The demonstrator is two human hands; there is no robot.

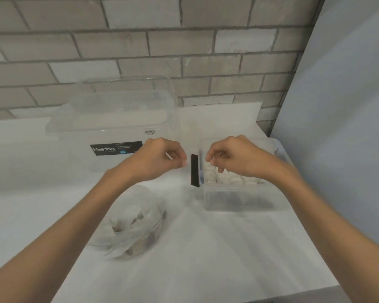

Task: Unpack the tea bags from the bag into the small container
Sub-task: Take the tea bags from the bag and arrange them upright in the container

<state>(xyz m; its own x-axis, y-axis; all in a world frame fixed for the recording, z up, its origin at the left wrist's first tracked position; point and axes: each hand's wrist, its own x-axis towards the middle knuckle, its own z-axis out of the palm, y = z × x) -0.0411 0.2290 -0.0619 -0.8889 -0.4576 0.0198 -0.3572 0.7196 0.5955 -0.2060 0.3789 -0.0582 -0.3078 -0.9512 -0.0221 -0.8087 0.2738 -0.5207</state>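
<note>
A small clear plastic container (236,200) stands at the right of the white table, with several white tea bags (228,179) lying inside. My right hand (234,157) hovers over its left half, fingers curled down and touching the tea bags. My left hand (160,159) is just left of the container, fingers curled with the tips pinched; whether it holds anything cannot be told. A clear plastic bag (131,224) with a few tea bags left in it lies crumpled near the front, under my left forearm. The picture is blurred.
A large clear storage box (118,119) with a black label stands at the back left against the brick wall. A dark label strip (194,170) sits on the small container's left side. A pale wall closes the right side. The table's edge runs along the lower right.
</note>
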